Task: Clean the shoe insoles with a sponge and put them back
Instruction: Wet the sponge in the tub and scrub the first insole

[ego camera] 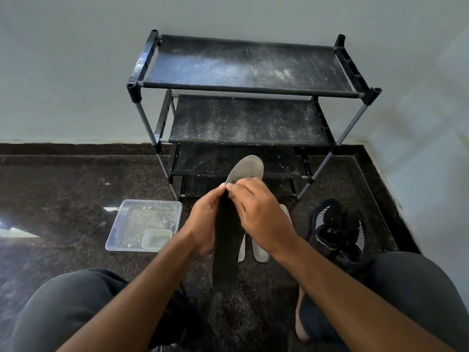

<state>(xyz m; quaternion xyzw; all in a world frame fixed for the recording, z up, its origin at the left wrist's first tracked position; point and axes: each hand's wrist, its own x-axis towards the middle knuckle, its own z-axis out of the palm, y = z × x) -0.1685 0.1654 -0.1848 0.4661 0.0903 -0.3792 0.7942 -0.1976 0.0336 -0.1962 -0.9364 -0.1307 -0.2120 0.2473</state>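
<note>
I hold a long insole [224,252] upright in front of me; its near side is black and its grey toe end [247,167] curls over at the top. My left hand [203,224] grips its left edge. My right hand [256,214] pinches it near the bend, fingertips meeting the left thumb. Another grey insole [260,252] lies on the floor under my right wrist, partly hidden. A pair of black shoes [337,229] with white stripes stands to the right. A pale sponge [156,238] sits in a clear plastic tray [127,219] on the left.
A dusty black three-tier shoe rack [243,72] stands against the wall ahead. The floor [63,194] is dark speckled stone. My knees [63,308] frame the bottom of the view, and another dark shoe [307,318] lies by my right leg.
</note>
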